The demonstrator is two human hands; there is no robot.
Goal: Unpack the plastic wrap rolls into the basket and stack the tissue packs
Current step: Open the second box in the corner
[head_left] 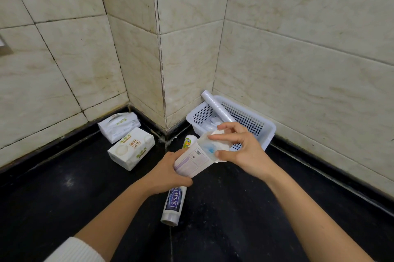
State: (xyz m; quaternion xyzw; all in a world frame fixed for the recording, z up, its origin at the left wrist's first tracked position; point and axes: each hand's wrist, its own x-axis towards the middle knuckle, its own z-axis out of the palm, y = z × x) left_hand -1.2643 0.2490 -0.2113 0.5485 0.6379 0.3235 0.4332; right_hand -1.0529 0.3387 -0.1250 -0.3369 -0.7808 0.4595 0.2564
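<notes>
My left hand (pixel 170 173) grips the lower end of a packaged plastic wrap roll (pixel 195 159) with a white and purple label. My right hand (pixel 238 146) pinches the clear wrapper at that roll's upper end. A white perforated basket (pixel 251 121) stands in the wall corner just beyond my hands. One unwrapped roll (pixel 215 105) leans upright inside it, and more white items lie at its bottom. Another packaged roll (pixel 173 204) lies on the black floor under my left hand. Two tissue packs (pixel 131 147) (pixel 118 126) lie side by side on the floor at the left.
A roll end with a yellow-green label (pixel 188 141) pokes out behind the held package. Beige tiled walls form an outward corner (pixel 162 82) between the tissue packs and the basket. The black floor (pixel 234 208) runs toward me.
</notes>
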